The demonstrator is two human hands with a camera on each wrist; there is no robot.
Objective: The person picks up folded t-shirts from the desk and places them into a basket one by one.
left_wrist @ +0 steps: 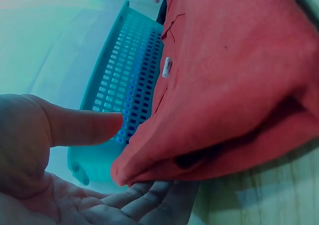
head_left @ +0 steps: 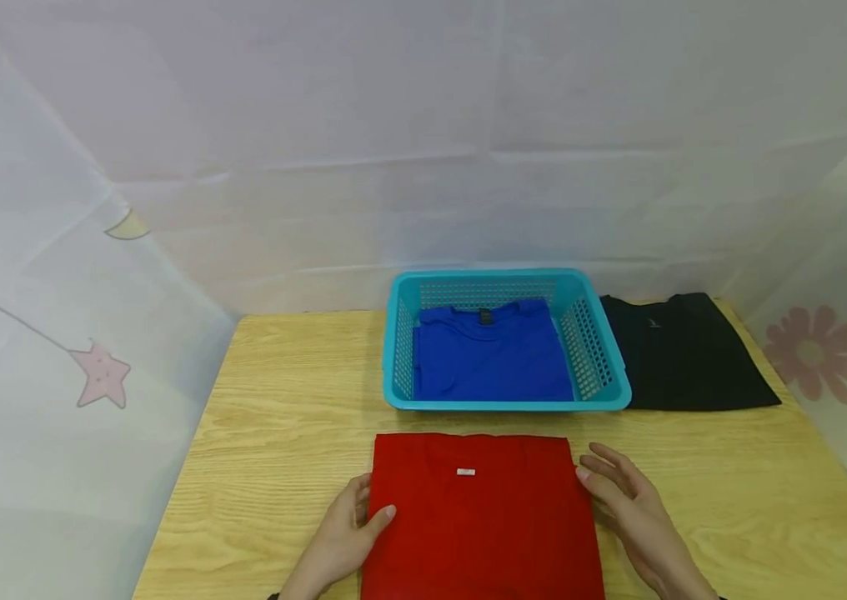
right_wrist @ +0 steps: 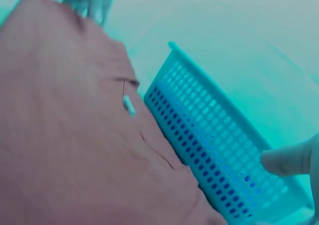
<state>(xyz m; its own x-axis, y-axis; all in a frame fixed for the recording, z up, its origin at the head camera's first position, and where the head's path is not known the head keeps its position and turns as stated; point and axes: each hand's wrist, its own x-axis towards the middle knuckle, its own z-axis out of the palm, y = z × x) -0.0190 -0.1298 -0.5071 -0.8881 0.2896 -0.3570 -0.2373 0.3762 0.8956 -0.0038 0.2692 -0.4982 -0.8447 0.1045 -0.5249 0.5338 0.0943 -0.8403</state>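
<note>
A folded red T-shirt (head_left: 479, 533) with a small white label at its collar lies at the table's front. My left hand (head_left: 341, 533) is at its left edge. In the left wrist view, the fingers (left_wrist: 149, 202) extend beneath the shirt's edge while the thumb stands raised, apart from the cloth. Beside the right edge is my right hand (head_left: 637, 517), fingers relaxed, thumb tip close to the cloth; whether it touches is unclear. In the right wrist view only the thumb (right_wrist: 286, 160) of that hand shows, with the red shirt (right_wrist: 75, 135) looking pinkish-brown.
Behind the red shirt stands a turquoise plastic basket (head_left: 506, 406) holding a folded blue T-shirt (head_left: 491, 358). A folded black T-shirt (head_left: 686, 358) lies right of the basket. Wood-grained table (head_left: 266, 433) shows on both sides. Patterned pale cloth (head_left: 303, 167) hangs around the back and sides.
</note>
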